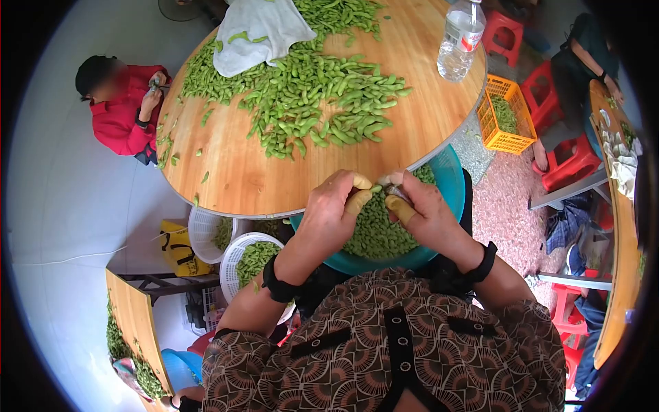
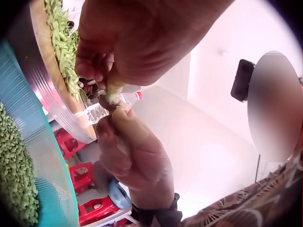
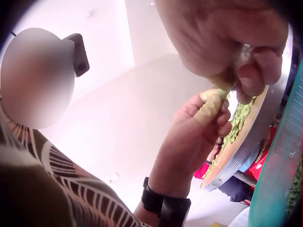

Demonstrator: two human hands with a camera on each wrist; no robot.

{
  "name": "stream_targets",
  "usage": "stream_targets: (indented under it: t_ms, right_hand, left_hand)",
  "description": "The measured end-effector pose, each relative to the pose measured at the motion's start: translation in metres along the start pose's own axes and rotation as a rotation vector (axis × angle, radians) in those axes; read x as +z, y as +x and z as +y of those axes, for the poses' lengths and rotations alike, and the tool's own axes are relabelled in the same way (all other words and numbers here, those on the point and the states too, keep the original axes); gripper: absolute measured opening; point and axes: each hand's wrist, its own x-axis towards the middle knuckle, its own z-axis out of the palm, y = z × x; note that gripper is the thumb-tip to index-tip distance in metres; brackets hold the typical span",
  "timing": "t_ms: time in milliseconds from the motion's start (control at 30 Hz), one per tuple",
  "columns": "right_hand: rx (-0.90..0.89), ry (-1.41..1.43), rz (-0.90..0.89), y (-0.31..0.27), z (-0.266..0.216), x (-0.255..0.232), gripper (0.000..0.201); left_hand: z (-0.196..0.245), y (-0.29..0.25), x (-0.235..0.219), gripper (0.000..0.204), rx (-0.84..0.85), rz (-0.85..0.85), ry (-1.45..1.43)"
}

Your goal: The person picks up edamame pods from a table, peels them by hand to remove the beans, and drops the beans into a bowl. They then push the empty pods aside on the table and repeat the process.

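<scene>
Both hands meet over the teal basin (image 1: 449, 178) of shelled green beans, just off the edge of the round wooden table (image 1: 261, 178). The left hand (image 1: 333, 209) pinches one end of a green soybean pod (image 1: 375, 189) between its taped thumb and forefinger. The right hand (image 1: 422, 213) nips the pod's other end with its fingertips curled in, so the pod bridges the small gap between the two grips. A heap of unshelled pods (image 1: 309, 96) lies on the table beyond, with a white cloth (image 1: 257, 31) and a water bottle (image 1: 460, 41) farther back.
</scene>
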Motion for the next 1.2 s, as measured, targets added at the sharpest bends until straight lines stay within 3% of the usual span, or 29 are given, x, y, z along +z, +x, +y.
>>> stream_targets:
  t_ms: [100,167,200,267,300,400,433,467,600,667,833,933,967,1000,1033,1067,1133,1200]
  right_hand:
    - [-0.15,-0.118,0.011,-0.002,-0.002,-0.004,0.018]
    - [0.444,0.563,-0.288,-0.002,-0.018,-0.018,0.013]
    - [0.447,0.565,-0.287,-0.001,-0.014,-0.022,0.013]
    - [0.54,0.9,-0.505,0.001,-0.002,-0.027,0.016]
    - [0.533,0.916,-0.522,0.001,0.003,-0.026,0.019]
    - [0.531,0.795,-0.4,-0.002,-0.001,-0.015,0.018]
    - [0.53,0.795,-0.407,-0.003,-0.001,-0.008,0.018]
    - [0.47,0.804,-0.293,-0.005,0.0,0.002,0.017]
    - [0.366,0.804,-0.055,-0.004,0.009,0.02,0.013]
    - [0.378,0.828,-0.059,-0.001,0.01,0.018,0.012]
    - [0.651,0.913,-0.217,0.003,0.017,0.013,0.012]
    - [0.633,0.987,-0.261,0.004,0.019,0.012,0.013]
    - [0.631,0.988,-0.263,0.003,0.018,0.01,0.013]
    - [0.631,0.8,-0.279,0.0,0.017,0.009,0.013]
    - [0.627,0.611,-0.292,-0.003,0.018,0.007,0.014]
    - [0.625,0.612,-0.294,-0.007,0.022,0.002,0.014]
    - [0.591,0.107,-0.323,-0.017,0.034,-0.01,0.016]
    - [0.575,0.094,-0.318,-0.02,0.044,-0.012,0.016]
  left_hand:
    - [0.009,-0.005,-0.006,0.011,-0.013,-0.052,-0.103]
    - [0.011,-0.01,-0.01,0.011,0.01,-0.094,-0.165]
    - [0.011,-0.012,-0.011,0.012,0.037,-0.135,-0.228]
    - [0.009,-0.014,-0.011,0.013,0.064,-0.159,-0.257]
    - [0.008,-0.014,-0.01,0.013,0.104,-0.15,-0.227]
    - [0.01,-0.016,-0.006,0.016,0.146,-0.13,-0.15]
    - [0.01,-0.018,-0.001,0.017,0.149,-0.035,-0.062]
    - [0.011,-0.02,0.005,0.019,0.151,0.06,0.029]
    - [0.008,-0.025,0.022,0.021,0.176,0.195,0.22]
    - [0.005,-0.029,0.025,0.024,0.155,0.25,0.248]
    - [0.01,-0.04,0.023,0.023,0.111,0.2,0.265]
    - [0.012,-0.042,0.02,0.022,0.116,0.188,0.252]
    - [0.012,-0.041,0.019,0.022,0.127,0.191,0.238]
    - [0.01,-0.042,0.013,0.022,0.127,0.189,0.24]
    - [0.006,-0.044,0.002,0.021,0.081,0.175,0.364]
    - [0.001,-0.045,-0.01,0.019,0.034,0.162,0.489]
    - [-0.019,-0.037,-0.045,0.016,-0.033,0.199,0.926]
    - [-0.042,-0.022,-0.055,0.015,-0.106,0.252,0.879]
